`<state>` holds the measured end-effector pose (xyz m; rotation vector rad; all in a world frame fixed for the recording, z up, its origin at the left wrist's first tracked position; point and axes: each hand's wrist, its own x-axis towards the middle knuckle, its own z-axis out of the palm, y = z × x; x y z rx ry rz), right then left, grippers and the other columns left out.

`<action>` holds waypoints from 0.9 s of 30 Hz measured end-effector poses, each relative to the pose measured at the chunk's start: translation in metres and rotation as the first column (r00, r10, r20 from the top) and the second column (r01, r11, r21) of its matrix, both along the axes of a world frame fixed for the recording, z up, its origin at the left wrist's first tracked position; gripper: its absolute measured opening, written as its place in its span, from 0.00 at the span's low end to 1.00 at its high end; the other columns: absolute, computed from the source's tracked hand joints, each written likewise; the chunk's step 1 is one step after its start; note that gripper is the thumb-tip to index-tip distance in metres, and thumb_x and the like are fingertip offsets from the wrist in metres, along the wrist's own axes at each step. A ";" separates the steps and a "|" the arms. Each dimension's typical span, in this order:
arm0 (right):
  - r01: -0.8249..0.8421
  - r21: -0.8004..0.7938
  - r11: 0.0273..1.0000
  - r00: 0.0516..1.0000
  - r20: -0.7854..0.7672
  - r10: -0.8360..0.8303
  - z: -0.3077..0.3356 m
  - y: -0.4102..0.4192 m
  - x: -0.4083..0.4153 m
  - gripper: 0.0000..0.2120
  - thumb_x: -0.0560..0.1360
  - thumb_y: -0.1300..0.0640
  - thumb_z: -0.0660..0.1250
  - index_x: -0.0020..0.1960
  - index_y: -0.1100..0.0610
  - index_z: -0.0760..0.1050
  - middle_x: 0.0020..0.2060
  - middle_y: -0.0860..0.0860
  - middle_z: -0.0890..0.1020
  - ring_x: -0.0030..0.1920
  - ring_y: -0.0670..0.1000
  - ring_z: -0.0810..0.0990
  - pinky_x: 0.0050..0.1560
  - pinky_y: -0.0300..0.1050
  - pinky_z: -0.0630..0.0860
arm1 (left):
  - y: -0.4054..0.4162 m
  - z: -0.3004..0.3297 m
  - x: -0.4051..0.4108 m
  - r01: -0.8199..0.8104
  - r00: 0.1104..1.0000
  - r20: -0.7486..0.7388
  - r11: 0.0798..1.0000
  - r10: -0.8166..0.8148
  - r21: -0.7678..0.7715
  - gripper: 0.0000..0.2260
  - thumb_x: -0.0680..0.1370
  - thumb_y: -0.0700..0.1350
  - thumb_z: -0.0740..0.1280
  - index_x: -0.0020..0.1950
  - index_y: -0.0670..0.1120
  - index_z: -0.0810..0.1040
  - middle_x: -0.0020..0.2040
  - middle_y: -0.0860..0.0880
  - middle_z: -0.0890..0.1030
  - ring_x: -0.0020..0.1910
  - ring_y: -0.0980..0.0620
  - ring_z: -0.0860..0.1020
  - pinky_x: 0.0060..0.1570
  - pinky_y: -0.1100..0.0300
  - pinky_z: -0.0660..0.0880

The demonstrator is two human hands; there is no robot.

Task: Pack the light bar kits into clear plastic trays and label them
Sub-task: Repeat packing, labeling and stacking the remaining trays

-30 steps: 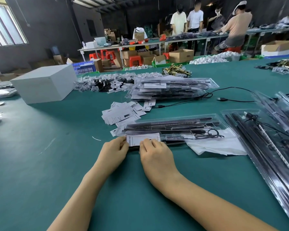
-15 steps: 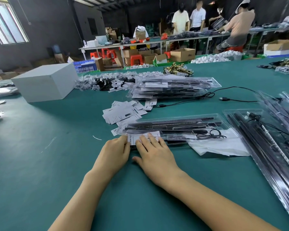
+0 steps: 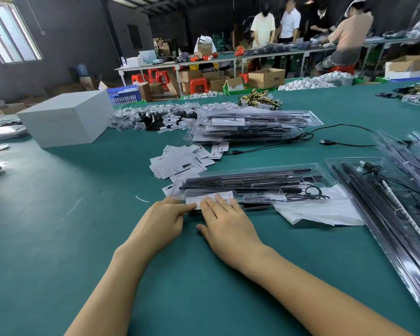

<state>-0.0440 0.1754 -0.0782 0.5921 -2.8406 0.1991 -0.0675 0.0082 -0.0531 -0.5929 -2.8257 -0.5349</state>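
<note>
A clear plastic tray (image 3: 252, 183) lies flat on the green table (image 3: 58, 238), long side running from 9 to 3 o'clock, just beyond the hands. Inside it sit black light bars (image 3: 247, 177) laid lengthwise, with a coiled black cord at its right end. A white label (image 3: 210, 198) sits on the tray's near left corner. The tray's right end rests on a sheet of white paper (image 3: 320, 212).

The left hand (image 3: 163, 220) lies at the tray's left corner, its grip loosely curled, fingertips touching the tray edge beside the label; whether it pinches anything cannot be told. The right hand (image 3: 224, 223) is flat with fingers straight and spread, pressing down on the label, thumb resting on the table at 7 o'clock of the palm. Its grip holds nothing.

At 10 o'clock stands a white box (image 3: 66, 118). At 12 o'clock, just past the tray, is a loose heap of white labels (image 3: 182, 163), and beyond it a stack of packed trays (image 3: 250, 127) with a black cable (image 3: 325, 135) trailing to the right. At 2 to 4 o'clock, more long clear trays (image 3: 386, 214) of dark bars lie angled toward the table's near right edge.

Bare green table spreads to the left of the hands and in front of the forearms, well apart from any pile.
</note>
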 end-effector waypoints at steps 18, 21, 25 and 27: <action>0.055 -0.066 0.996 0.998 -0.036 -0.057 0.000 0.005 0.000 0.28 0.81 0.44 0.51 0.76 0.58 0.56 0.76 0.52 0.59 0.77 0.51 0.52 0.74 0.46 0.48 | 0.019 -0.003 0.010 0.029 0.998 -0.049 0.980 -0.039 -0.197 0.27 0.75 0.40 0.56 0.74 0.55 0.67 0.71 0.56 0.71 0.67 0.50 0.71 0.65 0.56 0.66; 0.030 -0.067 0.997 0.999 -0.035 -0.032 0.000 0.006 0.001 0.27 0.81 0.46 0.51 0.76 0.58 0.56 0.76 0.53 0.58 0.77 0.51 0.52 0.73 0.46 0.49 | 0.022 -0.008 0.008 -0.008 0.998 0.055 0.950 0.026 -0.313 0.29 0.77 0.42 0.54 0.78 0.57 0.54 0.77 0.58 0.59 0.72 0.51 0.62 0.70 0.48 0.60; 0.020 -0.115 0.993 0.996 -0.087 -0.030 0.000 0.007 0.002 0.21 0.79 0.58 0.58 0.70 0.65 0.68 0.67 0.61 0.73 0.69 0.58 0.69 0.72 0.46 0.59 | 0.027 -0.011 0.008 -0.054 0.994 0.071 0.924 0.087 -0.380 0.29 0.79 0.43 0.52 0.78 0.59 0.50 0.78 0.56 0.57 0.74 0.46 0.58 0.73 0.45 0.54; 0.017 -0.164 0.986 0.971 -0.234 -0.056 0.001 0.006 0.005 0.13 0.68 0.63 0.71 0.52 0.65 0.81 0.44 0.58 0.84 0.47 0.56 0.82 0.53 0.44 0.78 | 0.029 -0.011 0.009 -0.071 0.993 0.056 0.916 0.101 -0.394 0.29 0.79 0.43 0.52 0.77 0.62 0.49 0.77 0.55 0.59 0.73 0.46 0.60 0.73 0.45 0.54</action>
